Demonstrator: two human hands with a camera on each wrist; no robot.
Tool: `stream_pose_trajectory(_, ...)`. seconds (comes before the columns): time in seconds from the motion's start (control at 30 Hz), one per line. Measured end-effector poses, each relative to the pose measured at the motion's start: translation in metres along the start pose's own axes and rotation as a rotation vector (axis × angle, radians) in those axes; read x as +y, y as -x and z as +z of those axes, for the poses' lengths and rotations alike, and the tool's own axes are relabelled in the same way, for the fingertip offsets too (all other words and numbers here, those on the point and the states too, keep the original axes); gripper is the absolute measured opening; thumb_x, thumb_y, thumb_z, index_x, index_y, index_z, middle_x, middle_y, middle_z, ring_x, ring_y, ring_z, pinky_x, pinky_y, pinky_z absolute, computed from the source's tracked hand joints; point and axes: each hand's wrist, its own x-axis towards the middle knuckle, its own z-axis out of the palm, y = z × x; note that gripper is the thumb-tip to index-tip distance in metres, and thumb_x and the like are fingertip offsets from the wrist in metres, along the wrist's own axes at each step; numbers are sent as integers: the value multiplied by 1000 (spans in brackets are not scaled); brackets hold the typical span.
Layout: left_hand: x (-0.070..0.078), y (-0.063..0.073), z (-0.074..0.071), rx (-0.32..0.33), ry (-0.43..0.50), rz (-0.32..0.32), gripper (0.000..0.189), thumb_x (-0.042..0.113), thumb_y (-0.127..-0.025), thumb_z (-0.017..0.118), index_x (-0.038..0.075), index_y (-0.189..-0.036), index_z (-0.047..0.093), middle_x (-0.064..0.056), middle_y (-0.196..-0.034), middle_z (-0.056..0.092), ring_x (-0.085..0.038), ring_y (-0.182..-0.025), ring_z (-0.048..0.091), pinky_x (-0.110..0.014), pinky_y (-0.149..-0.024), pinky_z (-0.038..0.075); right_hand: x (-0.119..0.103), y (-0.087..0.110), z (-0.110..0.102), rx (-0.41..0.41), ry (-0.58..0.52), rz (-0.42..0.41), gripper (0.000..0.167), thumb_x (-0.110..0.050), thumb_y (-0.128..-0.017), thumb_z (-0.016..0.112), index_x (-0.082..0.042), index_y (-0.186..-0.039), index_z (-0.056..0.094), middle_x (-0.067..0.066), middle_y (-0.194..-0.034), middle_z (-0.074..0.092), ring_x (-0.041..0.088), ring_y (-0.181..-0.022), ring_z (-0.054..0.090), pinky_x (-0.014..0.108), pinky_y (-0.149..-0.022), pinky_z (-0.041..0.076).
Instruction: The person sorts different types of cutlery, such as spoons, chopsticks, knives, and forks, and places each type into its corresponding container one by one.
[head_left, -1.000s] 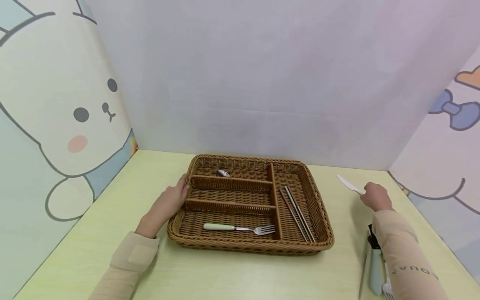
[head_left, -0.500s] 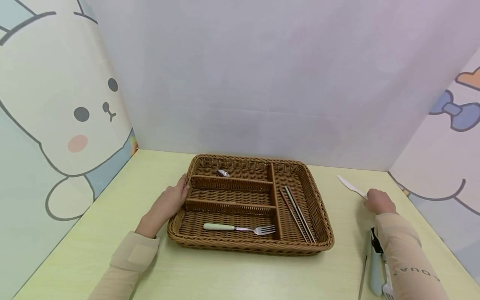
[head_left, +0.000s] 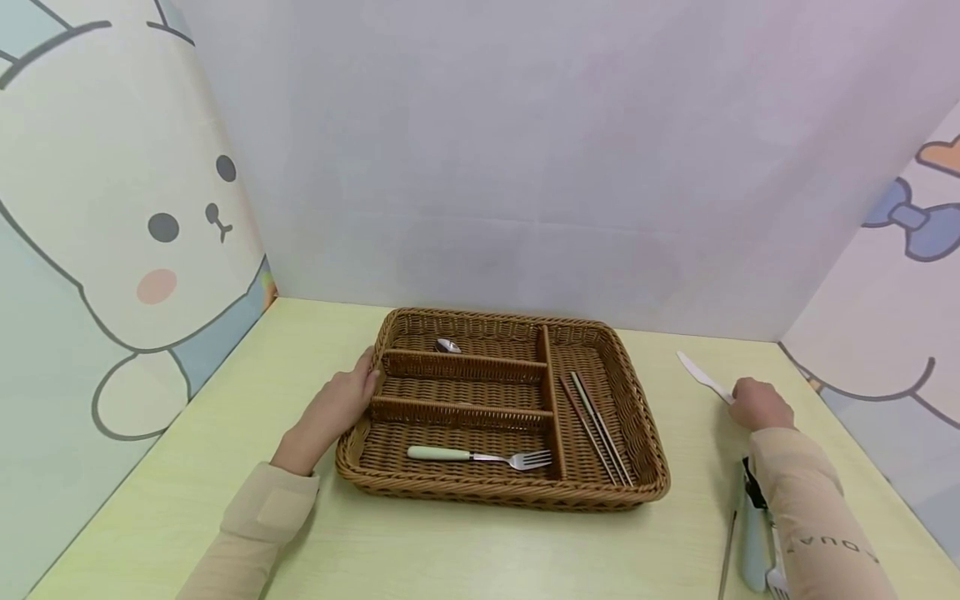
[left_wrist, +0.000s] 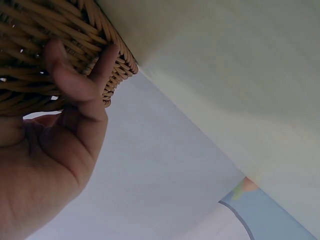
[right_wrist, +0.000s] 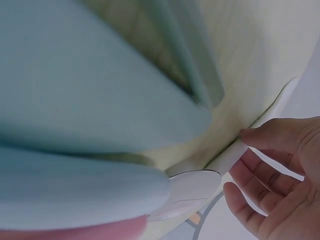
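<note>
A brown wicker basket tray [head_left: 495,500] stands on the table. My left hand [head_left: 341,408] holds its left rim, with fingers against the outer wall in the left wrist view. At the right lies a white table knife [head_left: 701,373]. My right hand [head_left: 761,406] pinches its handle end; in the right wrist view the thumb and fingers are on either side of the handle [right_wrist: 230,156]. Inside the tray are a fork [head_left: 442,454] in the front compartment, a spoon [head_left: 447,345] at the back, and several chopsticks [head_left: 600,433] in the right compartment.
Beneath my right sleeve [head_left: 810,500] lie a pale blue handle [head_left: 753,542], a black piece [head_left: 752,483], a fork's tines [head_left: 777,583] and a thin metal stick [head_left: 726,554]. The sleeve hides part of them. A pale wall [head_left: 525,167] stands behind the table.
My right hand has shifted slightly right and toward me along the knife handle, showing more of it. The knife stays nearly in place. The left hand and tray have not moved.
</note>
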Motion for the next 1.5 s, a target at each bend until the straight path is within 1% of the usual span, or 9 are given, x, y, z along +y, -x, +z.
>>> stream_pose_trajectory(0.17,1,1,-1,2,4,4,52,21,-100,33,-8,-142,20,-4,-50,41,-14,-38,38,-27,-41,33,2,-2,3,49,-16,-11,23,-4,-71,51,10,-86,60,21,-72,58,26,-62,50,37,-49,39)
stream_pose_trajectory(0.3,1,1,0,1,6,4,52,21,-100,33,-8,-142,20,-3,-49,41,-14,-38,38,-27,-40,32,1,0,3,64,-31,-21,24,-6,-69,53,11,-85,60,19,-69,58,25,-59,49,35,-48,38)
stream_pose_trajectory(0.43,0,0,0,7,2,11,52,20,-100,33,-8,-141,20,-4,-49,41,-15,-38,40,-27,-40,33,-1,3,0,63,-43,-27,26,-7,-71,54,12,-88,59,19,-69,57,24,-59,49,34,-48,38)
stream_pose_trajectory(0.6,-1,1,1,16,2,18,51,20,-100,34,-8,-141,20,-3,-48,40,-14,-36,37,-26,-39,32,-6,5,-3,94,-34,-43,25,-5,-69,54,12,-87,59,22,-74,57,26,-62,50,34,-48,38)
stream_pose_trajectory(0.87,-1,1,0,19,8,18,51,20,-100,34,-8,-141,21,-3,-48,40,-13,-36,38,-26,-38,31,-23,10,-10,132,-15,-80,25,-5,-69,54,10,-89,59,24,-81,58,27,-66,50,35,-49,38)
stream_pose_trajectory(1.1,-1,2,0,5,10,14,52,21,-101,33,-8,-142,20,-3,-48,40,-14,-36,36,-26,-39,31,-39,12,-16,150,-14,-100,29,-6,-70,56,10,-93,58,26,-86,58,30,-69,53,37,-49,39)
stream_pose_trajectory(1.33,-2,1,0,3,6,22,52,20,-100,33,-8,-141,20,-3,-49,41,-14,-37,37,-27,-39,31,-58,17,-23,194,-15,-145,33,-6,-69,54,11,-98,57,26,-86,56,28,-67,52,35,-47,38)
stream_pose_trajectory(1.5,-2,1,0,5,3,21,52,20,-100,33,-8,-141,20,-4,-49,40,-14,-37,37,-27,-39,31,-73,25,-27,218,-12,-175,32,-6,-70,53,9,-97,58,23,-84,54,26,-64,50,33,-46,37)
